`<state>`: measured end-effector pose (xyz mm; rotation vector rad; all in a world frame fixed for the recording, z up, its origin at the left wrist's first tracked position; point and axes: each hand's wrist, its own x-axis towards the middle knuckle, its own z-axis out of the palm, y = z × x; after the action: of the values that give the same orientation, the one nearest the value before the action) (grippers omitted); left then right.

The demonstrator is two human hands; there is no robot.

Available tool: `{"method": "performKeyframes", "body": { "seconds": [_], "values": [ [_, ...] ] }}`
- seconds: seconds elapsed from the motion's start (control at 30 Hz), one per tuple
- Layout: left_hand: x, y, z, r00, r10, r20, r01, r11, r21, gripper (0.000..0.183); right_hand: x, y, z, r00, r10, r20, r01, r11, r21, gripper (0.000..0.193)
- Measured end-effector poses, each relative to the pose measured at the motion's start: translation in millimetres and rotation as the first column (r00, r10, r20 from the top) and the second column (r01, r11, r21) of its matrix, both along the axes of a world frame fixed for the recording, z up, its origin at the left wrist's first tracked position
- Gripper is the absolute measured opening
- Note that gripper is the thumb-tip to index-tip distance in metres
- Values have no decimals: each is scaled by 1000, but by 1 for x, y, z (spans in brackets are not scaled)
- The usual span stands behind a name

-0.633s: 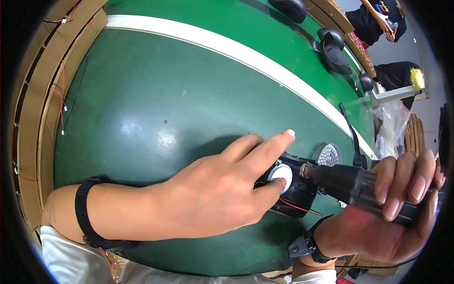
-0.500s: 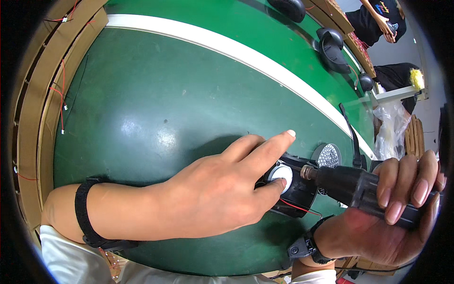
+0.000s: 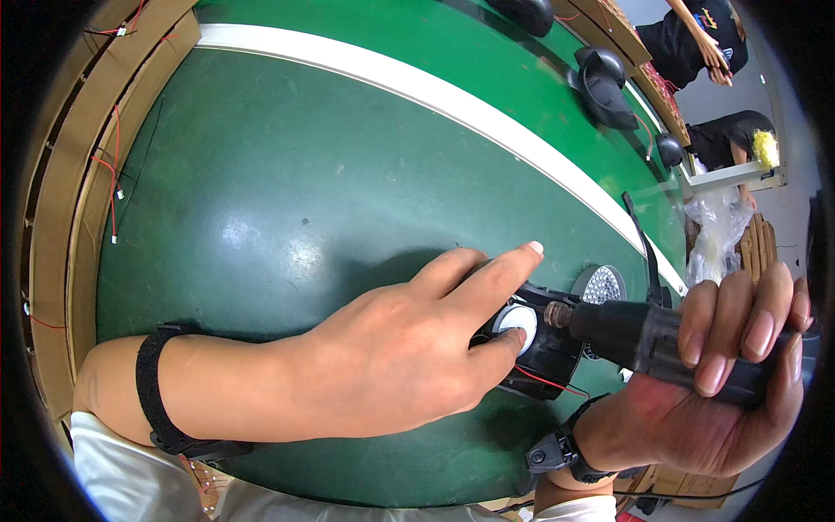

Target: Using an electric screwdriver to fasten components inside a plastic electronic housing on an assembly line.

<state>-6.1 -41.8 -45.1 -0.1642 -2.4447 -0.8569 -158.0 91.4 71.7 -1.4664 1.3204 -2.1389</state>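
Note:
My left hand (image 3: pixel 409 339) steadies a black plastic housing (image 3: pixel 554 352) on the green work surface. Its thumb presses on a white round part (image 3: pixel 519 322) set in the housing, and its index finger stretches out over the far side. A red wire (image 3: pixel 550 380) runs from the housing's near side. My right hand (image 3: pixel 731 374) is wrapped round a black electric screwdriver (image 3: pixel 631 335), pointing left. The screwdriver's metal nose (image 3: pixel 558 314) is over the housing; where the bit's tip meets it is hidden by my left fingers.
Behind the housing lies a grey round part with a dimpled face (image 3: pixel 604 285). A white rail (image 3: pixel 365 65) divides my surface from a green belt (image 3: pixel 417 43) carrying black curved housings (image 3: pixel 602 91). Cardboard partitions (image 3: pixel 83 226) with wires stand at left. Another person (image 3: pixel 700 43) is at far right.
The screwdriver and my right hand have shifted slightly left and upward. Black housings on the belt have moved a little up and left. My left hand stays in place.

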Motion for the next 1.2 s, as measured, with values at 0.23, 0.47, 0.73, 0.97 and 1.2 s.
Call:
{"method": "performKeyframes", "body": {
  "seconds": [0.23, 0.47, 0.73, 0.97, 1.2],
  "values": [
    [0, -1, 2, 1000, 15, 8, -15, 999, -42, 47, -2, -5, 4, 999, 26, -36, -24, 998, 60, 21],
    [1, -2, 2, 1000, 10, 5, -10, 1000, 1, 44, 11, -11, -4, 999, -40, 0, 40, 999, 9, 22],
    [0, -3, 1, 1000, -2, 14, 2, 1000, 4, 42, 9, -15, -18, 998, -57, -26, 58, 998, 16, 22],
    [0, -5, 2, 1000, 1, 16, -1, 1000, 28, 45, 10, -16, -14, 998, -59, 0, 59, 998, -16, 22],
    [0, -6, 4, 999, 13, 42, -14, 999, 31, 45, 12, -25, -22, 997, -73, 27, 73, 997, -3, 24]
  ]
}}
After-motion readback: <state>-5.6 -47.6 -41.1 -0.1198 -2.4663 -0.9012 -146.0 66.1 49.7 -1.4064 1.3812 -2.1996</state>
